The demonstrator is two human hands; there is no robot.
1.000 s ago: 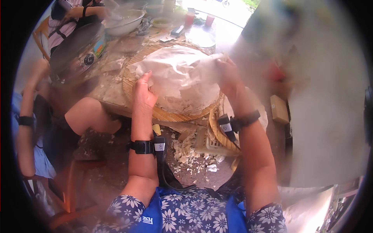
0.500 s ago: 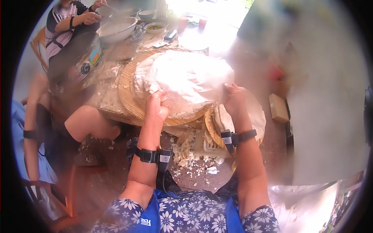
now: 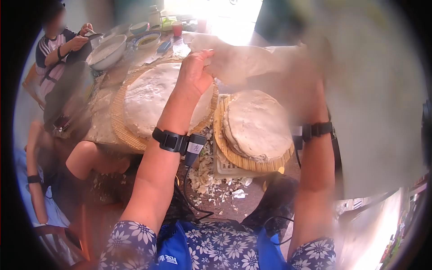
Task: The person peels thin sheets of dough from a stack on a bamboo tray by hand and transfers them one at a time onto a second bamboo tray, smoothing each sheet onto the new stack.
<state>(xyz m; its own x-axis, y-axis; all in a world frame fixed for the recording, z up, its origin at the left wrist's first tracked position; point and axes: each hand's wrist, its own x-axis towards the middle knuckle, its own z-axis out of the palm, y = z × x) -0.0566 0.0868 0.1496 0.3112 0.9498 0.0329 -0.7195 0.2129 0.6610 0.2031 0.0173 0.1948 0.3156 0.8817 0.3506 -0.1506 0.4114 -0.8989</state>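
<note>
Lifted between my hands is a thin, pale sheet of flatbread [image 3: 240, 63], stretched out sideways above the table. My left hand [image 3: 196, 74] pinches its left edge between thumb and fingers. At the other end my right hand [image 3: 310, 87] is at the sheet's right side, blurred by a smear on the lens. Below my left forearm lies a wide round stack of flatbread [image 3: 153, 96] on a woven straw mat [image 3: 119, 112]. A smaller stack of flatbread [image 3: 258, 126] rests on a second straw mat [image 3: 220, 130], between my forearms.
Across the table at the left a person [image 3: 58, 49] holds a utensil near a large white bowl [image 3: 108, 51]. Another bowl [image 3: 147, 40] and a red cup [image 3: 177, 29] stand at the back. Flatbread scraps [image 3: 204, 175] litter the floor below. Another person's knee [image 3: 90, 157] is at left.
The top flatbread sheet has come off the large stack. Both hands have raised it and carried it right, over toward the smaller stack. My view has also shifted right.
</note>
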